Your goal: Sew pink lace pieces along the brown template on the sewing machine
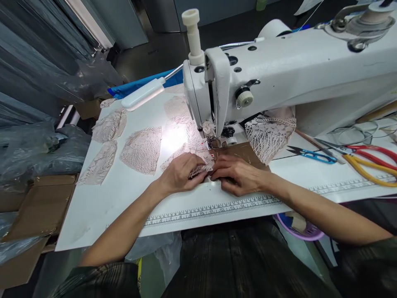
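Note:
A white sewing machine (pixel 279 70) stands on a white table (pixel 102 198). Just in front of its presser foot (pixel 214 142), my left hand (pixel 180 171) and my right hand (pixel 237 174) rest side by side. Both press and pinch a small pale pink lace piece (pixel 201 165) between curled fingers. The piece lies lit by the machine's lamp (pixel 142 94). A larger lace piece (pixel 269 134) hangs under the machine's arm to the right.
Several cut lace pieces (pixel 141 149) lie spread on the table's left half. Blue thread snips (pixel 313 155) and red and yellow scissors (pixel 372 159) lie at the right. A printed ruler (pixel 201 211) runs along the front edge. Cardboard boxes (pixel 37 207) and plastic bags sit left.

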A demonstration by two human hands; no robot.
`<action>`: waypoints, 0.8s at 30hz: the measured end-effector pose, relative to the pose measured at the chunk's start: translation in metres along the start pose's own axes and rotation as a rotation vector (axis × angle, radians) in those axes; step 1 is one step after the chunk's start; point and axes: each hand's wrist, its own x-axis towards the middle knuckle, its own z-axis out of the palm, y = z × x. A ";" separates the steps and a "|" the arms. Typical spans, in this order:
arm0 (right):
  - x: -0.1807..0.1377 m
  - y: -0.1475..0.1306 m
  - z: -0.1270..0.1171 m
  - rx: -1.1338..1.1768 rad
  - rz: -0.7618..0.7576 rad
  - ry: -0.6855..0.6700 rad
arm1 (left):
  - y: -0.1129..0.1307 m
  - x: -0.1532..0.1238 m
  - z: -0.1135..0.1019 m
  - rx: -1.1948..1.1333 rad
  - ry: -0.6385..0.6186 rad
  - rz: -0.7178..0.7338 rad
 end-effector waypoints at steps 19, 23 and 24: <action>-0.001 0.027 0.004 -0.376 0.217 0.115 | 0.004 -0.001 0.002 0.047 -0.071 0.163; 0.000 0.025 0.006 -0.425 0.246 0.097 | 0.008 0.001 0.002 0.078 -0.080 0.198; 0.000 0.025 0.007 -0.439 0.249 0.098 | 0.008 0.001 0.002 0.100 -0.084 0.201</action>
